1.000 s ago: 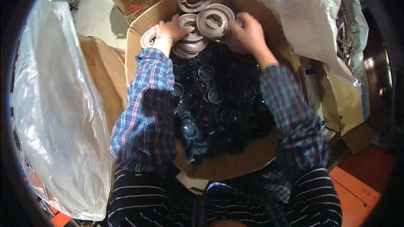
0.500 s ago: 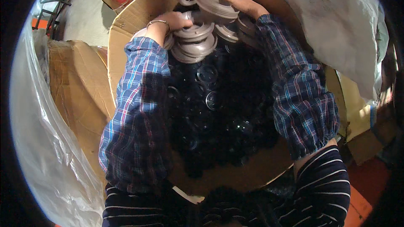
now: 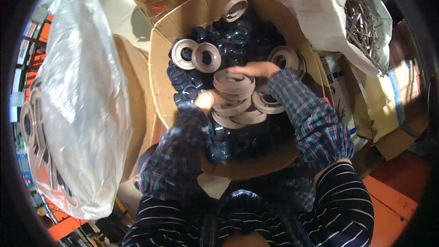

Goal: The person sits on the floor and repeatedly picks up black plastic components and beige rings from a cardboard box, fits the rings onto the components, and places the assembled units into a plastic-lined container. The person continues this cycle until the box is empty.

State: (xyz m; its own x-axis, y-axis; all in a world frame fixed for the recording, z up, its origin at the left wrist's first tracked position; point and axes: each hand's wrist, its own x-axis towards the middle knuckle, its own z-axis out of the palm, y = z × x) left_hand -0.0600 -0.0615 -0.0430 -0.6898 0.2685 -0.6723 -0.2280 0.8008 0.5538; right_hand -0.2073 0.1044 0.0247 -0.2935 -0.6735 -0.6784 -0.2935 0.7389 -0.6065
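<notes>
A stack of beige-grey plastic rings point(image 3: 233, 85) stands tilted between my hands, inside a large cardboard box. My left hand point(image 3: 211, 99), slightly blurred, grips the stack low on its left side. My right hand point(image 3: 257, 69) reaches across its upper right rim, fingers curled over the edge. Under the stack, more beige rings point(image 3: 249, 117) lie in a loose pile, and another ring point(image 3: 266, 103) leans beside it on the right. Two single rings, one white-faced point(image 3: 177, 55) and one beige point(image 3: 197, 59), rest to the left on glossy black round parts point(image 3: 233, 41).
The cardboard box point(image 3: 157, 71) surrounds my hands. One more ring point(image 3: 235, 10) leans near its far wall, another point(image 3: 277, 56) near its right wall. At left bulges a clear plastic bag point(image 3: 87, 110) with rings; at right, a white sack point(image 3: 320, 4) holds thin metal-looking strips point(image 3: 359, 23).
My hands have come from the box's far end to its middle, with rings between them. Loose rings now lie spread over the black parts. The view has shifted, showing more of both bags.
</notes>
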